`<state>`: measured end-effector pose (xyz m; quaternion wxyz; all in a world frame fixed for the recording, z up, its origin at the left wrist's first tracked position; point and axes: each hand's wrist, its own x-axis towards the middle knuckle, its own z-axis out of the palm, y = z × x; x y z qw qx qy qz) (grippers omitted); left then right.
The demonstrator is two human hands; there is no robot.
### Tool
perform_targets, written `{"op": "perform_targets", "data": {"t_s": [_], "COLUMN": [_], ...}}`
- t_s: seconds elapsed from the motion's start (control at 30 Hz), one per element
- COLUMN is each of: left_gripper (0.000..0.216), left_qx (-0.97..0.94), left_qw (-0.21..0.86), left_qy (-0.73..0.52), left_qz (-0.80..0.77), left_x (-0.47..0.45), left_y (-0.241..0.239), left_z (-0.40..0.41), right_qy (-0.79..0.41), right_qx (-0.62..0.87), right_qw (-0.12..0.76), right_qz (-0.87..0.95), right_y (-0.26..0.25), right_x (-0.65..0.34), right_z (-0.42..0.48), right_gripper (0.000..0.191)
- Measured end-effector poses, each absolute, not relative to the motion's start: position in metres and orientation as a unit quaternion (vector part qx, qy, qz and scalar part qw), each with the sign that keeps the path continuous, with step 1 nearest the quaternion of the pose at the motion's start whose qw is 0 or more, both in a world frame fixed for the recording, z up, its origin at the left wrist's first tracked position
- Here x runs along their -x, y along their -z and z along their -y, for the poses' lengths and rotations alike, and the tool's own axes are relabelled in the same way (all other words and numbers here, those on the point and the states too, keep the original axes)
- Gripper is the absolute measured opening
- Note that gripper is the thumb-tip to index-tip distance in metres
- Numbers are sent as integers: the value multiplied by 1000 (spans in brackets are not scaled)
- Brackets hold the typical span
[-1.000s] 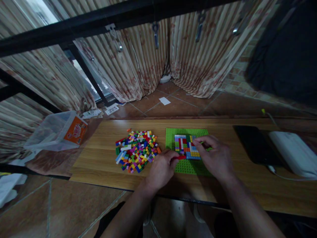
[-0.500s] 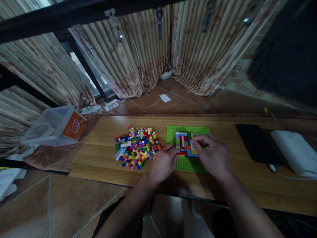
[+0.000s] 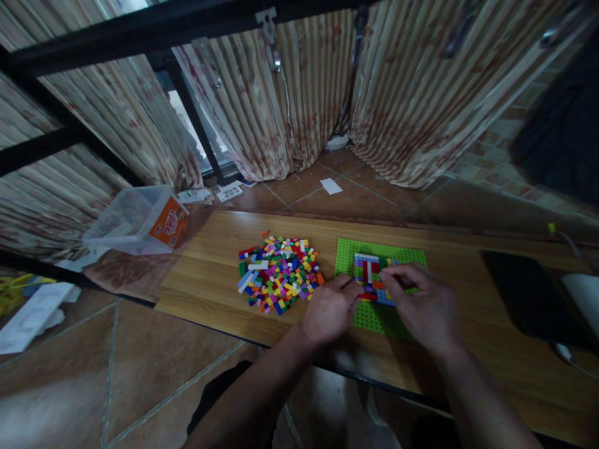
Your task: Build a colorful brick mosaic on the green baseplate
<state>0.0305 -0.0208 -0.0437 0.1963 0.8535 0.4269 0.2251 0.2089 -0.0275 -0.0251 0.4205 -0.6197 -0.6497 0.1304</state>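
Observation:
A green studded baseplate (image 3: 381, 318) lies on the wooden table with a multicoloured block of toy bricks (image 3: 369, 268) built on it. My left hand (image 3: 332, 308) is at the plate's left side, its fingers closed at the end of a red toy brick (image 3: 367, 297) along the block's near edge. My right hand (image 3: 428, 305) reaches over the block's right part with thumb and forefinger pinched together. What lies in that pinch is too small to make out. To the left is a pile of loose toy bricks (image 3: 283, 274).
A black tablet-like slab (image 3: 528, 296) and a white device (image 3: 583, 296) with a cable lie at the table's right. A clear plastic box (image 3: 126, 224) with an orange label stands beyond the table's left end. Striped curtains (image 3: 299, 100) hang behind.
My view has turned a little left, so the table and everything on it appear further right. Both hands remain at the brick block, with little visible change in their grip.

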Motion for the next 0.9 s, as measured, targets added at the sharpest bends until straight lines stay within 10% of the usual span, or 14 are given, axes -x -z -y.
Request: {"op": "perform_targets", "data": {"t_s": [0.33,0.9], "left_gripper": [13,14], "left_qx": [-709,-622], "left_qw": [192,150], "left_qy": [-385,-239], "left_qz": [-560,-730], "left_x": [37,99], "left_y": [12,7], "left_z": [-1,-14], "right_qy": [-166,-172], "right_qx": [583,534], "right_qw": [415,264], "right_qz": [678,785], "right_y": [29,48], "right_x": [-183,-118], "right_z": [31,33], "right_gripper": [18,13]}}
